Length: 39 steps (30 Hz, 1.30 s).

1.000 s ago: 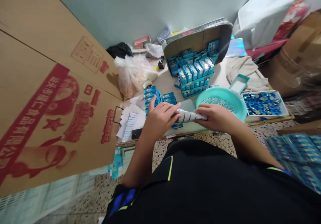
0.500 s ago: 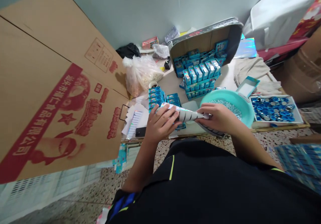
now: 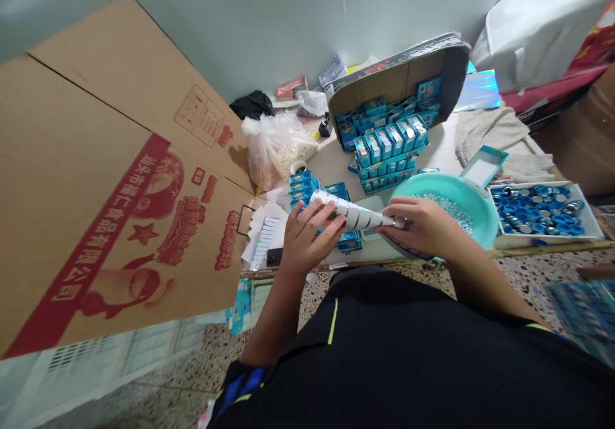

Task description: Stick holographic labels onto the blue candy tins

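Held between both hands is a curled shiny white sheet with dark stripes (image 3: 359, 219), bent into a cone-like shape that narrows to the right. My left hand (image 3: 311, 235) grips its wide left end, fingers lying over the top. At the narrow end, my right hand (image 3: 419, 219) pinches the sheet between thumb and fingers; part of that grip is hidden. Just behind the left fingers stand stacked small blue tins (image 3: 302, 184). A turquoise basin (image 3: 487, 214) holding small pale blue pieces is beside my right hand, partly covered by it.
A big cardboard carton (image 3: 192, 147) rises at the left. Rows of blue tins (image 3: 390, 144) stand before an open box (image 3: 398, 73) at the back. A white tray (image 3: 583, 202) of blue and silver caps sits right of the basin. Behind lies a plastic bag (image 3: 276, 147); a phone (image 3: 274, 257) rests at the front left.
The view has shifted slightly, so the table and carton appear farther right. Both hands keep hold of the curled sheet, which has barely moved.
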Tool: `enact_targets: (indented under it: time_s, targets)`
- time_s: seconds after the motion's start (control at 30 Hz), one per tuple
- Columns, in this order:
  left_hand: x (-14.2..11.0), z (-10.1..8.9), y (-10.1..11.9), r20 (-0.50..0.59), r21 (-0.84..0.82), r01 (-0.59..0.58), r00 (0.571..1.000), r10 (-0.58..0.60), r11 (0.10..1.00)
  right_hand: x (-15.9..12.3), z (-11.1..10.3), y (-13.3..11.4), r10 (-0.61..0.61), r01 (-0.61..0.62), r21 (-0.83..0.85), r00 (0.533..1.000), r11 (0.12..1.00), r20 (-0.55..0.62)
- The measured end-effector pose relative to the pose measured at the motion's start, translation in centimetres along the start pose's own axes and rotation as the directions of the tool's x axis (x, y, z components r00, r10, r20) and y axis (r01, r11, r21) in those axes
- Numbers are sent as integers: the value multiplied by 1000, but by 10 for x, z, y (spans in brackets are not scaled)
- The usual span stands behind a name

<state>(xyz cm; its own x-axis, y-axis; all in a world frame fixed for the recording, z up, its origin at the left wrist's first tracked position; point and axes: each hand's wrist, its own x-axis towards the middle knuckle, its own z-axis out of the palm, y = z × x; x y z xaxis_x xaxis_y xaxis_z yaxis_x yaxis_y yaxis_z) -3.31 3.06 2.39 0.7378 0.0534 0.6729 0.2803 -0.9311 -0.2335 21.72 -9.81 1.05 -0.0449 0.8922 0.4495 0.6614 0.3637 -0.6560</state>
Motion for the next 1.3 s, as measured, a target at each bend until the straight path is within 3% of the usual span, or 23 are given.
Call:
enact_targets:
  time_s: [0.1, 0.17, 0.27, 0.33, 0.47, 0.53, 0.6, 0.7, 0.8, 0.9, 1.07, 1.2, 1.3]
  targets:
    - [-10, 6, 8, -23, 0, -57, 998, 57, 998, 1, -2, 1, 40, -39, 20, 997, 999, -60]
    - [-15, 6, 14, -35, -132, -48, 998, 44, 990, 1, -2, 4, 86, -84, 30, 993, 996, -78]
    - [-14, 0, 19, -88, -342, 94, 987, -131, 935, -1, 0, 9, 132, -131, 24, 990, 991, -59]
    - [-6, -9, 17, -82, -320, 169, 975, -204, 932, -3, 3, 10, 133, -132, 17, 991, 991, -24]
    - [16, -25, 6, 165, -167, 114, 982, -86, 979, -4, 11, 6, 96, -97, 31, 995, 995, 30]
    - [22, -29, 1, 231, -157, 47, 973, -9, 986, -3, 12, 3, 103, -104, 30, 995, 994, 15]
    - [22, -34, 0, 197, -174, -17, 979, 52, 985, -2, 11, 2, 125, -124, 11, 992, 992, -26]
    - [15, -46, 2, 36, -270, -110, 992, 124, 957, -3, 7, 5, 162, -170, -68, 981, 983, -111]
    - [10, -61, 2, -69, -343, -116, 993, 98, 932, -6, 4, 11, 193, -231, -222, 965, 947, -178]
    - [14, -67, -3, 90, -283, 4, 996, 22, 959, -8, 5, 12, 187, -220, -324, 974, 920, -131]
    - [26, -54, -11, 414, -198, 136, 909, -43, 971, -5, 13, 0, 88, -91, -366, 996, 926, -25]
    - [24, -46, -15, 517, -202, 128, 856, -5, 971, -2, 16, -6, 38, -40, -398, 999, 916, -15]
    - [19, -46, -16, 524, -225, 118, 851, 18, 967, -4, 16, -8, 37, -40, -387, 999, 921, -14]
